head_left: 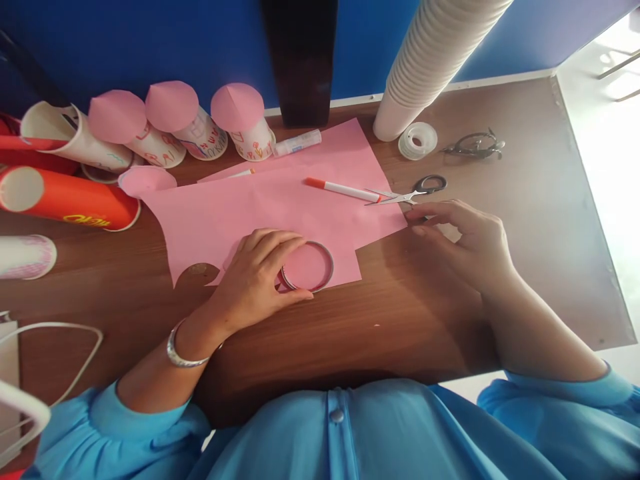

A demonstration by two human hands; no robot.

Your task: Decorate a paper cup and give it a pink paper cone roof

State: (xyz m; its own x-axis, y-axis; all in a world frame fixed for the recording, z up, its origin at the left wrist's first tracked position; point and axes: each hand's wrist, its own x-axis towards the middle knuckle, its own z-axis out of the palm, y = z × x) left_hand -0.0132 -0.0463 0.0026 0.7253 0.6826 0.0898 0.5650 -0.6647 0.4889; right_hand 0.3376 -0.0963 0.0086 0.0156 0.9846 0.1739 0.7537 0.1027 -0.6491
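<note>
Left hand [267, 270] gripping a ring [332, 265] on pink paper [250, 210], right hand [467, 237] at scissors [411, 197] (can't tell if holding), cones [173, 107] capping three cups [213, 143].

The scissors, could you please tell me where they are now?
In the head view, the scissors lie open right of centre, blades by the red-and-white marker, handles by the right hand.
</note>
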